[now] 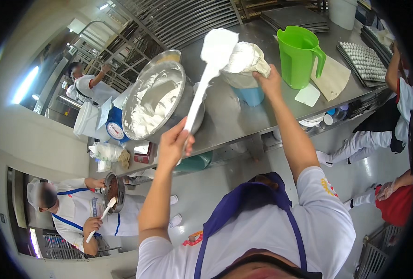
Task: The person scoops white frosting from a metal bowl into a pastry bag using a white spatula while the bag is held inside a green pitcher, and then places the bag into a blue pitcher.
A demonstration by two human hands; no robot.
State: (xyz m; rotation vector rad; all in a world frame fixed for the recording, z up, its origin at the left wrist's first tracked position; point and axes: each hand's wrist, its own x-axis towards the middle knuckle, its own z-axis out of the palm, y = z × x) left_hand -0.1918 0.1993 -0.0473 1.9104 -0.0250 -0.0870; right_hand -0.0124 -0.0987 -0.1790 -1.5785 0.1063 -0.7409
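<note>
My left hand (175, 141) grips the handle of a long white spatula (198, 101), whose blade is coated in white cream. That blade is beside the mouth of a cloth piping bag (243, 78), heaped with white cream (247, 57). My right hand (269, 82) holds the bag's folded rim at its right side. The bag's lower part is in a light blue container (251, 96) on the steel table (234, 120). Left of the spatula, a large metal mixing bowl (182, 83) is tilted, with white cream inside and smeared around its wall.
A green plastic jug (297, 59) and a white scraper (307, 95) lie to the right, before trays of piped white mounds (363, 62). A blue dial scale (115, 129) stands left. A co-worker (101, 212) holds a bowl at lower left; others are at right.
</note>
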